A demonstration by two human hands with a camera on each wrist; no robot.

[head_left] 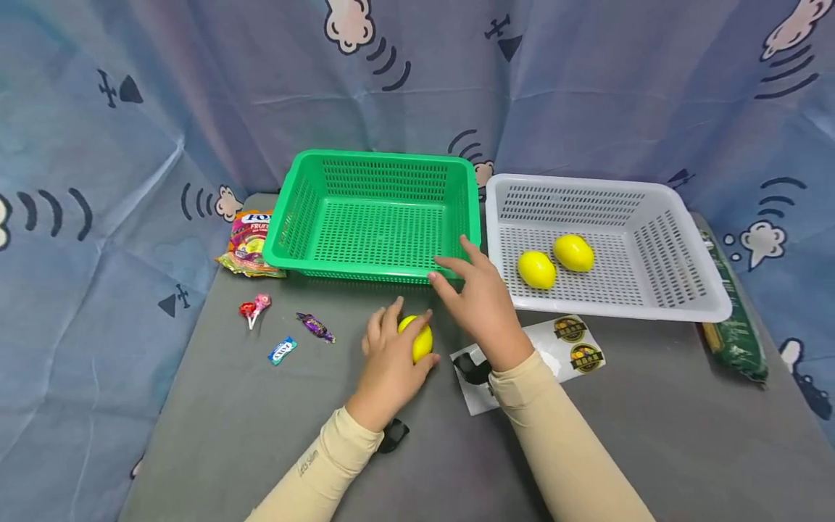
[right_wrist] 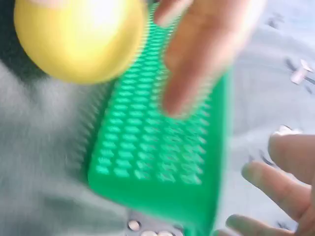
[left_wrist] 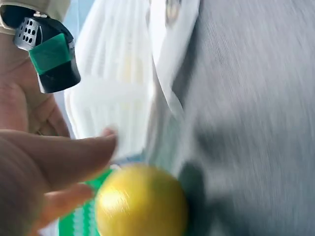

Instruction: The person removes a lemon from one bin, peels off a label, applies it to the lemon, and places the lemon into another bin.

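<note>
In the head view my left hand (head_left: 390,357) is over a yellow lemon (head_left: 422,344) on the grey table, its index finger and thumb either side of it. The same lemon (left_wrist: 142,201) appears blurred near my thumb in the left wrist view. My right hand (head_left: 479,301), holding nothing, is spread over the table at the near right corner of a green basket (head_left: 372,274). Two more lemons (head_left: 537,270) lie inside the white basket (head_left: 626,308). Beneath the right forearm is a white sheet with round black stickers (head_left: 586,358).
Left of the hands lie a purple-wrapped candy (head_left: 316,328), a small blue packet (head_left: 282,351) and two lollipops (head_left: 254,308). A candy bag (head_left: 248,246) stands against the green basket's left side. Beyond the white basket's right side lies a green packet (head_left: 740,337). Patterned blue cloth (head_left: 417,94) hangs behind.
</note>
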